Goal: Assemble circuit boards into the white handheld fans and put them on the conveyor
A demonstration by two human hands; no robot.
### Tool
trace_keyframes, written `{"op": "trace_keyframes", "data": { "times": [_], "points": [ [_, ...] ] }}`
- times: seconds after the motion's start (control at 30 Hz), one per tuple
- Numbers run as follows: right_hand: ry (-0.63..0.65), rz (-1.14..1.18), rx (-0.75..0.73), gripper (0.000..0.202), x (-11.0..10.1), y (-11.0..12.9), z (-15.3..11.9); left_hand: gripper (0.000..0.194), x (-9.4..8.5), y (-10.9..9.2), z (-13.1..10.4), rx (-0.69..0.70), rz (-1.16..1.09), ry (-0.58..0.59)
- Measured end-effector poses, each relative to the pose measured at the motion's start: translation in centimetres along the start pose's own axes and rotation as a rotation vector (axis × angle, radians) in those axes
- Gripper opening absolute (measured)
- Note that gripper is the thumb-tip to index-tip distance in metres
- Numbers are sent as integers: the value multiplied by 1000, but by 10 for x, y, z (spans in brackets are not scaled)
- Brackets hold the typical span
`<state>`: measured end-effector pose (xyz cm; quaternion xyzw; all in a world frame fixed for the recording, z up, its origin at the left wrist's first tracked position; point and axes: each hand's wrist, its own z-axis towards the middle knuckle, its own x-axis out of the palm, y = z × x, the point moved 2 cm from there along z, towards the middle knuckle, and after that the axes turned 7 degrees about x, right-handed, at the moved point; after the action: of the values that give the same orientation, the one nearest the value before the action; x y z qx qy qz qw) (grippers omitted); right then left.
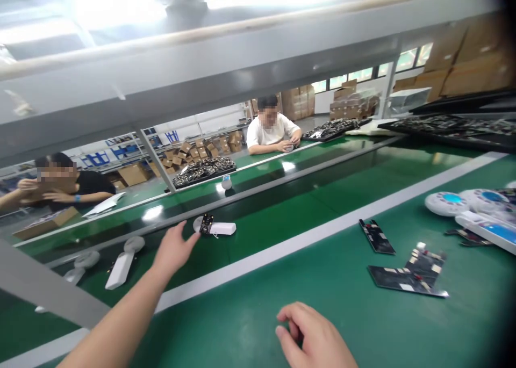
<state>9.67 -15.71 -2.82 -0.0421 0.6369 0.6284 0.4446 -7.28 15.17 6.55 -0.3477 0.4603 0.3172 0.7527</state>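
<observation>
Held the left hand (pixel 174 245) at eight o'clock in view, with thumb and fingers parted, gripping nothing visible. Had a white plastic assembly (pixel 217 228) just beside that thumb, toward two o'clock, on a glossy green belt (pixel 290 217): pale disc, square black board, smooth blunt bar. Curled the right hand (pixel 316 336) loosely at five o'clock, grasping nothing visible. Saw angular black circuit boards (pixel 403 278) at four, shiny white ovals (pixel 445 202) at three.
</observation>
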Motion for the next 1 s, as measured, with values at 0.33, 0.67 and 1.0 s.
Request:
{"op": "trace_keyframes", "data": {
  "times": [0.33, 0.67, 1.0],
  "points": [
    [-6, -80, -6, 15, 6, 0, 5, 34, 31, -55, 62, 14, -51, 108],
    [-171, 175, 137, 15, -17, 2, 3, 22, 10, -103, 3, 125, -347, 306],
    [195, 221, -42, 28, -18, 22, -11, 23, -3, -127, -127, -34, -1045, 468]
  ]
}}
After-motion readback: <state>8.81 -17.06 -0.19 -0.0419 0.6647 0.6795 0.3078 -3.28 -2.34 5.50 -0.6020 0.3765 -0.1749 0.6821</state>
